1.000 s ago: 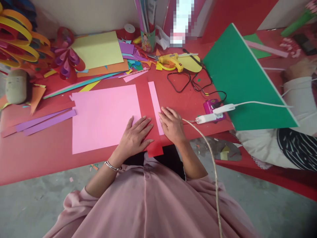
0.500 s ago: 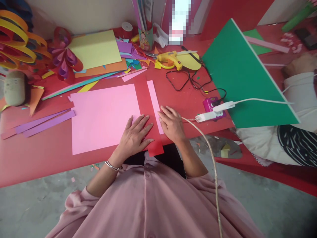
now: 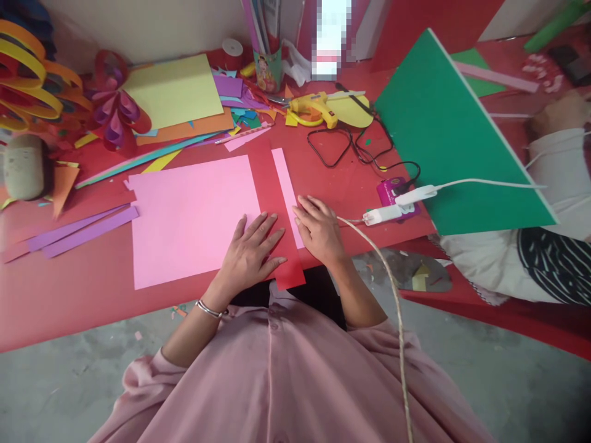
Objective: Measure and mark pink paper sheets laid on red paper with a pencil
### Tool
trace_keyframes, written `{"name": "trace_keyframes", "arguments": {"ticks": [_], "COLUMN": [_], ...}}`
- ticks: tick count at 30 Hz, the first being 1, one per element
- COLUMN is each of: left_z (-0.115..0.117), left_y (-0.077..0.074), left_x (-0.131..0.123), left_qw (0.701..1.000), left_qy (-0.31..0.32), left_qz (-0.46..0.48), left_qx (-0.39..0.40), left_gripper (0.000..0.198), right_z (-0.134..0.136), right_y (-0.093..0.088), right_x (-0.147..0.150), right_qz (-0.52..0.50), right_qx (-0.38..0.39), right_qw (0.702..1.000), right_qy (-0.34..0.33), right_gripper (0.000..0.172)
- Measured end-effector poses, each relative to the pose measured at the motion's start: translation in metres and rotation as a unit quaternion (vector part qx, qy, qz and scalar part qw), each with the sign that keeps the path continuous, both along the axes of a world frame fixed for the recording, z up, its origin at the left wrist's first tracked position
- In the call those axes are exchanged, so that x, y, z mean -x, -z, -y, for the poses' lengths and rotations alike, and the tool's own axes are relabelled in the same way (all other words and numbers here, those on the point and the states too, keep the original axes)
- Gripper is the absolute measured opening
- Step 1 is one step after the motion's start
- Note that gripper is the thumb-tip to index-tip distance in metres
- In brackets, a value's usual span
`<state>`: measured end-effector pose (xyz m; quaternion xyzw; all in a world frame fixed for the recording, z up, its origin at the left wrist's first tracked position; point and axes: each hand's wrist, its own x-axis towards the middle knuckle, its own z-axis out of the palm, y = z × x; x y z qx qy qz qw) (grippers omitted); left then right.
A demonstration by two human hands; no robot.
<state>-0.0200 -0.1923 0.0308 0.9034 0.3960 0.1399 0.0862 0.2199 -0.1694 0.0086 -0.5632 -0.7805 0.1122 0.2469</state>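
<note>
A large pink sheet (image 3: 189, 215) lies flat near the table's front edge. Along its right side rests a red paper strip (image 3: 292, 271), its lower end reaching over the edge. My left hand (image 3: 252, 249) is spread flat across the red strip and the pink sheet's right part. Beyond the red strip is a narrow pink strip (image 3: 285, 178). My right hand (image 3: 318, 227) lies on the lower part of that pink strip, palm down, its fingers extended and close together, grasping nothing.
Purple strips (image 3: 92, 237) lie at left. Behind are a yellow sheet (image 3: 175, 92), a yellow glue gun (image 3: 318, 107) and a pencil cup (image 3: 269, 71). At right, a green board (image 3: 462, 147) leans beside a white plug (image 3: 383, 215), cables and another person's arm (image 3: 558, 160).
Both hands keep their places on the paper. The view has shifted very slightly; nothing else has visibly moved.
</note>
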Motion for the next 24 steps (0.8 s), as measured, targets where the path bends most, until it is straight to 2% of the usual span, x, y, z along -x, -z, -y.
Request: {"name": "trace_keyframes", "arguments": {"ticks": [24], "left_z": [0.0020], "left_y": [-0.0009], "left_x": [-0.0017], "left_qw": [1.000], "left_qy": [-0.004], "left_qz": [-0.008], "left_qx": [-0.009], "left_gripper": [0.059], "right_z": [0.0016], "right_y": [0.0028], "right_x": [-0.0006], "right_qz": [0.008], "right_qx": [-0.041], "right_qw": [0.999], "right_qy": [-0.001], "right_gripper": [0.039]}}
